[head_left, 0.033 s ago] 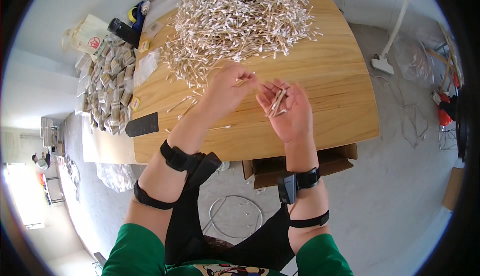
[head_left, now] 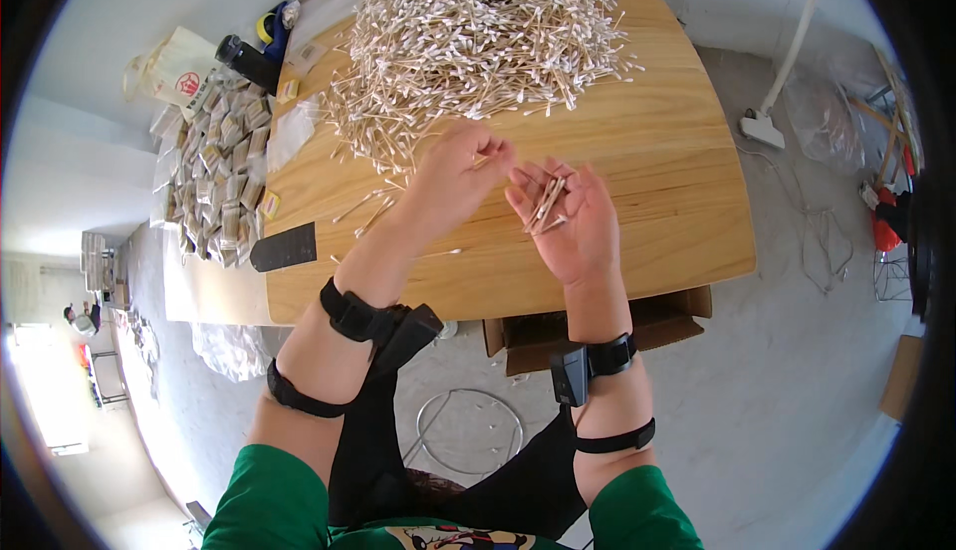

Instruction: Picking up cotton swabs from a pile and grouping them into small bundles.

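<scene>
A big heap of cotton swabs [head_left: 478, 32] with white tips and wooden sticks covers the far part of the table. My left hand [head_left: 453, 177] is in front of the heap with its fingers curled closed; swab sticks show between the fingertips. Close by on the right, my right hand [head_left: 578, 221] is turned palm up, fingers bent. It cradles several cotton swabs [head_left: 547, 204] across the palm and fingers. The fingertips of the two hands nearly meet. A few loose swabs [head_left: 374, 218] lie on the table beside my left wrist.
Many small clear packs of swabs [head_left: 224, 167] are piled left of the wooden table [head_left: 657, 221]. Nearby are a dark flat piece [head_left: 284, 247], a black bottle [head_left: 247, 62] and a cream bag [head_left: 177, 70]. An open cardboard box [head_left: 528, 351] sits under the front edge.
My right hand has shifted slightly left, closer to my left hand, with the swabs still in its palm. My left hand has hardly moved.
</scene>
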`<act>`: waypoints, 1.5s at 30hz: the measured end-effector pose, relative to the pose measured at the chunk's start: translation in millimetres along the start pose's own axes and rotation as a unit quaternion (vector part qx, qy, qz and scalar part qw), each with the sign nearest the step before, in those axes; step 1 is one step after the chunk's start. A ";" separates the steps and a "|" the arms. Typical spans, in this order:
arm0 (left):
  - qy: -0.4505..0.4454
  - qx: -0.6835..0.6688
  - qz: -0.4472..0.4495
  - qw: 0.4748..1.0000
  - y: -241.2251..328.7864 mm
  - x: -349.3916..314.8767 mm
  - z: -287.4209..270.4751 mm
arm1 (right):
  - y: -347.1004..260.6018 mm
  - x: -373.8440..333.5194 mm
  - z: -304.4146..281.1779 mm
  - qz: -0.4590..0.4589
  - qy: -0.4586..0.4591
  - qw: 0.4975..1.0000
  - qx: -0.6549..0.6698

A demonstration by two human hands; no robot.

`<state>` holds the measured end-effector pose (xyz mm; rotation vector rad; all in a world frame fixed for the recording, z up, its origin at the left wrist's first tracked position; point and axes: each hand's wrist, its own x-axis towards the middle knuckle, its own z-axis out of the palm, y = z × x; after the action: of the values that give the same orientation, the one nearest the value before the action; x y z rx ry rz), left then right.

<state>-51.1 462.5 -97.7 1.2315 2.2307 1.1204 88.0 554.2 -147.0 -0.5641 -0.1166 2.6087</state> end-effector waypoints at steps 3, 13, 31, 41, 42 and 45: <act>0.050 0.030 -0.026 0.998 -8.0 17.1 -3.2 | 3.5 1.1 0.1 0.024 -0.030 0.999 0.015; 0.003 0.197 -0.106 0.975 -29.7 24.0 8.0 | -5.0 2.9 -8.9 -0.007 -0.030 0.999 0.006; 0.050 0.151 0.010 0.987 -9.9 22.0 19.3 | -3.0 3.7 -7.0 -0.005 -0.033 0.999 0.004; 0.128 0.308 0.021 0.942 -48.7 59.1 24.8 | -6.9 4.1 -14.8 -0.002 -0.058 0.998 0.030; 0.126 0.308 0.022 0.943 -49.4 59.6 26.2 | -8.8 3.1 -14.0 -0.004 -0.057 0.998 0.031; 0.115 0.313 0.013 0.943 -52.5 57.4 25.2 | -12.3 1.0 -10.3 -0.012 -0.028 0.999 0.017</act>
<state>-96.0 505.7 -150.6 1.4123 2.8900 0.5856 96.7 565.4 -154.6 -0.4766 -0.0967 2.5996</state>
